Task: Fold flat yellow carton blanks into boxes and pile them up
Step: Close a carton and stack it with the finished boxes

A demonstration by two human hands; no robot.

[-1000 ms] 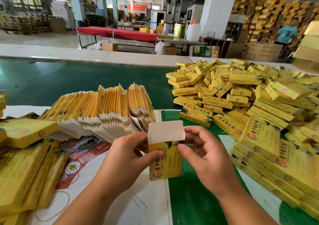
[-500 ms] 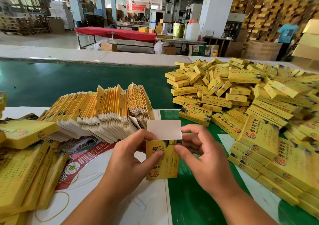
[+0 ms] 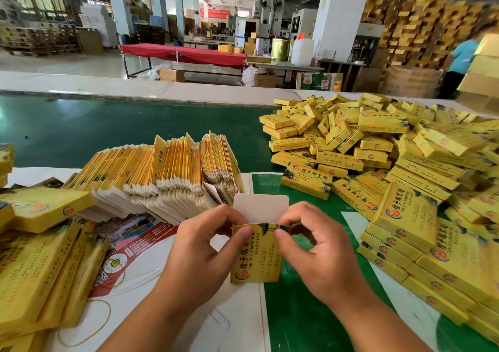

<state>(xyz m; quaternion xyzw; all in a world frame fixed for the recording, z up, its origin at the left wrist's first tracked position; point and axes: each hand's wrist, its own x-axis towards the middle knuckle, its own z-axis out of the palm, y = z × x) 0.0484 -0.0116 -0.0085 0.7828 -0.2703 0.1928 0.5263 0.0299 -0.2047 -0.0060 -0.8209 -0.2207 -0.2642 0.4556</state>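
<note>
Yellow printed card forms the carton (image 3: 256,254) under assembly, held upright above the table with its white top flap (image 3: 260,208) standing open and unfolded; the interior is not visible. Left hand (image 3: 199,246) grasps the carton's left edge, thumb pressed on the printed front near the top corner, fingers curled behind. Right hand (image 3: 310,246) grasps the right edge, thumb on the front at the upper corner, fingers curled at the carton's upper right side. Beyond the carton and to its left, flat blanks (image 3: 167,178) stand packed on edge in a fanned row, white flaps toward the person. Right of the carton, folded boxes (image 3: 378,157) lie in a loose heap, with neater stacks at the near right edge. Further yellow cartons (image 3: 40,257) lie far left of the carton. Beneath the carton, white sheets (image 3: 229,324) and a printed leaflet (image 3: 135,243) cover a green table surface (image 3: 81,127). Behind the table: a red-draped table (image 3: 186,53), white pillars, stacked yellow boxes (image 3: 421,24) and a person in a blue shirt (image 3: 463,57).
</note>
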